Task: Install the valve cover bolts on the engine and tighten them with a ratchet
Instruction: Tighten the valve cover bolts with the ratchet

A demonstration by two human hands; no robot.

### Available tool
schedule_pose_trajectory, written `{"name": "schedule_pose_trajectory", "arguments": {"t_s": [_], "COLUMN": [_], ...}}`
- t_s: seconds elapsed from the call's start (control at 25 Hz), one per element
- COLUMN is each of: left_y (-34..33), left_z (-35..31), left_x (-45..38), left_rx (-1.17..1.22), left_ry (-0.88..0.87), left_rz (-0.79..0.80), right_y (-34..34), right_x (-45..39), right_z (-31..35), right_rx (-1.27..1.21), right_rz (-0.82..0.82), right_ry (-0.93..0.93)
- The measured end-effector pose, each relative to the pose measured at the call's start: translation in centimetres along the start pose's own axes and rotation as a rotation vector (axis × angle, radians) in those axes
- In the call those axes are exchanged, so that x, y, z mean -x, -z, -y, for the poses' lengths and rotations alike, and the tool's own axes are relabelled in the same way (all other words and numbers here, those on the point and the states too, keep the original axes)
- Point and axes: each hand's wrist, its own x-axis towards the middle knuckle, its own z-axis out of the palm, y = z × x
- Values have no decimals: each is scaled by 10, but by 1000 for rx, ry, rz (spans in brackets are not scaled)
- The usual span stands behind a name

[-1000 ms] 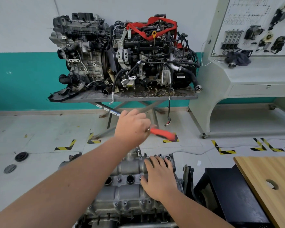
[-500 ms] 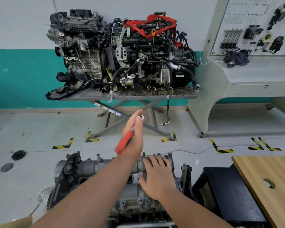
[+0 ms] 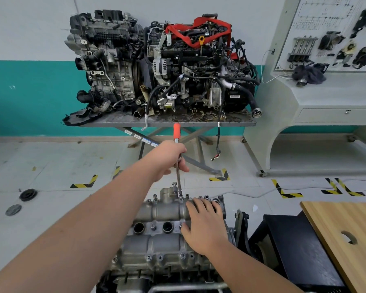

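I see the engine [image 3: 165,240] low in the middle, its valve cover [image 3: 163,212] facing up. Beyond the engine, two more engines [image 3: 161,68] sit on a stand [image 3: 169,121]. To the engine's right is a wooden board [image 3: 347,233]. My right hand [image 3: 205,227] lies flat and open on the cover's right end. My left hand [image 3: 169,157], above the engine's far edge, is closed around the ratchet [image 3: 178,161]; its orange handle points up, its tip meets a bolt [image 3: 181,196] on the cover's far edge.
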Motion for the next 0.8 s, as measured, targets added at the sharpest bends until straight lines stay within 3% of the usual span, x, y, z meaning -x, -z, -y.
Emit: {"name": "schedule_pose_trajectory", "arguments": {"t_s": [0.16,0.32,0.44,0.52,0.56,0.68,0.8], "left_y": [6,-1,-15,-24,-28,-42,-54], "left_z": [-17,-18,2,23,32,52,58], "left_x": [-9,-11,-7,-4,-4,-4,0], "left_rx": [-592,-1160,-1357,-1192,-1004,-392,6], "left_ry": [-125,-347,-765,-1051,-1088,-918,-843], "left_rz": [30,-88,-298,-485,-574,-526,-451], "right_y": [0,-1,0,0,0,-1,0], "right_x": [0,-1,-1,0,0,0,-1], "right_z": [-1,-1,0,0,0,1,1], "right_rx": [-4,-12,-19,-22,-22,-26,-28], "right_rz": [2,22,38,33,30,21,18], "right_ry": [0,-2,-4,-7,-8,-16,-10]}}
